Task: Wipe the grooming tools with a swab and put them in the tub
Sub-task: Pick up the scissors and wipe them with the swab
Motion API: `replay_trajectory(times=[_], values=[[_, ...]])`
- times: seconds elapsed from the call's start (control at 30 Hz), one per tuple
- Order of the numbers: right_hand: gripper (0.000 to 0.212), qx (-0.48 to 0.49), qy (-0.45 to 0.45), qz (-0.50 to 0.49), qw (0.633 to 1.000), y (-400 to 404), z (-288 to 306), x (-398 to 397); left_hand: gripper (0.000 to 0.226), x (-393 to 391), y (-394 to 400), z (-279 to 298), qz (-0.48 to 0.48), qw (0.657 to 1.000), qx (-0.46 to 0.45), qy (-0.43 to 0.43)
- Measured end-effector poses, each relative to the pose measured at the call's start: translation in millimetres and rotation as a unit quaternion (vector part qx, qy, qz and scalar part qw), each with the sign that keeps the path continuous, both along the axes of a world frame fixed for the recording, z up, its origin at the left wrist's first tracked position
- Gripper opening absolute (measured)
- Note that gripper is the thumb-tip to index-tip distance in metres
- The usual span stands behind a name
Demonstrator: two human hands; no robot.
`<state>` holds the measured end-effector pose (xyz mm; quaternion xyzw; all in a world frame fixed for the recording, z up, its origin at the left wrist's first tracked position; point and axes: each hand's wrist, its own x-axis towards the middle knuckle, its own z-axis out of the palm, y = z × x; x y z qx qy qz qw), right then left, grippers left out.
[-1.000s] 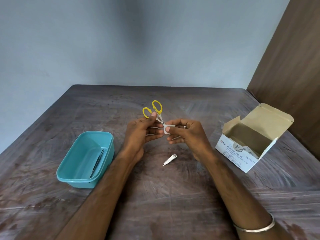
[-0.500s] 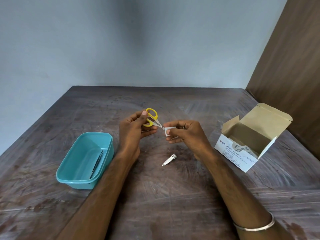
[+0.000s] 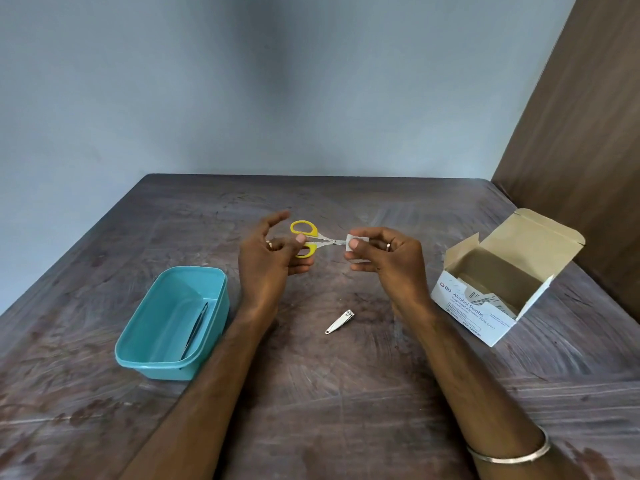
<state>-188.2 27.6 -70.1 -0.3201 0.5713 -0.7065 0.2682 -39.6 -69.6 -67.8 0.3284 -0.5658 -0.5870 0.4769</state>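
Teal tub (image 3: 207, 289) holds thin dark tool (image 3: 195, 327), likely tweezers. Left hand (image 3: 266, 261) pinches scissors (image 3: 311, 239); right hand (image 3: 384, 258) pinches swab (image 3: 353, 242).

Soft, even, dimmish light; faint shadows under hands on table (image 3: 346, 393). Dark vertical smudge on wall (image 3: 273, 81). Wide-angle bending at edges. Slight overall softness, no glare.

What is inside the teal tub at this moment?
Inside the teal tub, one slim dark metal tool, likely tweezers, lies along the right wall. The rest of the floor shows bare; the near wall hides a strip of it.
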Motion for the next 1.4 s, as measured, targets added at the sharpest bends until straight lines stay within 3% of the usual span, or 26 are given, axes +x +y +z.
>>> replay_trajectory(times=[0.1,0.2,0.47,0.7,1.2,1.4], values=[[0.012,-0.025,-0.011,-0.031,0.999,0.0,0.9,-2.2,0.03,-1.5,0.7,-2.8,-0.037,0.995,-0.076,-0.062],[0.011,-0.049,-0.028,-0.041,0.998,0.6,2.2,-4.7,0.033,-5.8,0.5,-7.6,-0.061,0.988,-0.076,-0.119],[0.011,-0.083,-0.094,0.004,0.992,2.9,6.9,-2.6,0.033,-6.7,-4.8,-14.9,-0.028,0.955,-0.165,-0.246],[0.01,-0.098,-0.168,0.042,0.98,2.4,7.5,-1.9,0.023,-6.3,-0.9,-12.1,-0.02,0.952,-0.168,-0.257],[0.011,-0.102,-0.191,0.059,0.974,2.6,7.6,-2.6,0.019,-4.1,4.7,-10.8,-0.024,0.961,-0.126,-0.246],[0.011,-0.104,-0.194,0.071,0.973,4.7,10.7,-3.1,0.026,0.5,20.7,5.5,0.028,0.926,-0.203,-0.317]])
